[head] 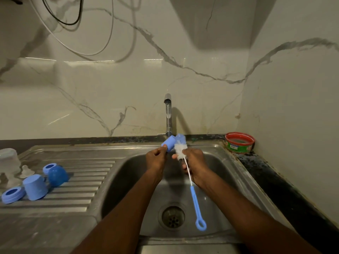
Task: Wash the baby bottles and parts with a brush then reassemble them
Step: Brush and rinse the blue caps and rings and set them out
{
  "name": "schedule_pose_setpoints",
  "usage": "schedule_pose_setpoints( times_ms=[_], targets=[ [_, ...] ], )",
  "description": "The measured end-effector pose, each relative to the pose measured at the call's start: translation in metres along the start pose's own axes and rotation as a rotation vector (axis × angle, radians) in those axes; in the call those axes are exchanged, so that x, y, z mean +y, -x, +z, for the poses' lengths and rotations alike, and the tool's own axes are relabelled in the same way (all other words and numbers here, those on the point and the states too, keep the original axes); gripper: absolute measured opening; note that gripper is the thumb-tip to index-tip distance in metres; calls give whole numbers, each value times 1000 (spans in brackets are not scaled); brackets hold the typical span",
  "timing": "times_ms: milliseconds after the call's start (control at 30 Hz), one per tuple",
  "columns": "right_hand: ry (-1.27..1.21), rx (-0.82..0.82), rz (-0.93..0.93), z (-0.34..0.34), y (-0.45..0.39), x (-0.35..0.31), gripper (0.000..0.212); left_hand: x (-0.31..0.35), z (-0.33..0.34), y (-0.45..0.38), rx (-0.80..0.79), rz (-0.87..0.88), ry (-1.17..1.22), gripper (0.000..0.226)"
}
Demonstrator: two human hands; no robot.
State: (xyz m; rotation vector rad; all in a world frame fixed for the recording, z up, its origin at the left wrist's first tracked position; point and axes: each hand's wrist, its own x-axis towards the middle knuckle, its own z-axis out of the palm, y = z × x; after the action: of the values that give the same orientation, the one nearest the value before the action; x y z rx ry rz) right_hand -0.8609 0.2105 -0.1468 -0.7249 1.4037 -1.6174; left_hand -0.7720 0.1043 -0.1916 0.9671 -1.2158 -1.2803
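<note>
Nearest you, the steel sink (229, 173) opens below your forearms, its round drain (171, 216) at six o'clock from your hands. The blue plastic loop handle of the long bottle brush (195, 200) hangs free over the basin, pointing toward five o'clock.

Your right hand (195, 166) is curled round the brush's twisted wire stem just below the white bristles. Your left hand (156, 160) pinches the small light-blue plastic bottle cap (169, 143) by its rim, with the cap tilted toward eleven o'clock. The bristle head sits just beside the cap, at its three o'clock, touching or nearly so; I cannot tell whether it is inside the cap.

To do this step well, turn the cap's open mouth toward the bristles, push them right to the bottom and twist, since the corner where wall meets base is likely to hold residue. Keep your pinch low on the rim so the wet cap does not slip into the basin.

At nine o'clock on the ribbed steel drainboard (82, 182) wait more parts: a second light-blue cap (35, 187), two blue screw rings (13, 194), a darker blue dome (57, 176), a clear teat (26, 171) and a clear bottle (9, 160).

Farther off, the chrome tap (167, 116) stands at twelve o'clock. A red-rimmed round tub (239, 142) sits on the table at two o'clock.
</note>
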Motion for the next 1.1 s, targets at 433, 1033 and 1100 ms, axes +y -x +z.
schedule_pose_setpoints(
  times_ms=[433,1033,1100],
  targets=[
    [152,95,-45,-4,5,6,22,-6,-4,-9,96,103,-357,26],
    [-17,114,99,-17,-6,-9,13,0,-5,-17,-89,-277,112,20],
    [49,85,77,-17,-1,-15,19,5,-3,-12,-150,-272,125,16]
  ],
)
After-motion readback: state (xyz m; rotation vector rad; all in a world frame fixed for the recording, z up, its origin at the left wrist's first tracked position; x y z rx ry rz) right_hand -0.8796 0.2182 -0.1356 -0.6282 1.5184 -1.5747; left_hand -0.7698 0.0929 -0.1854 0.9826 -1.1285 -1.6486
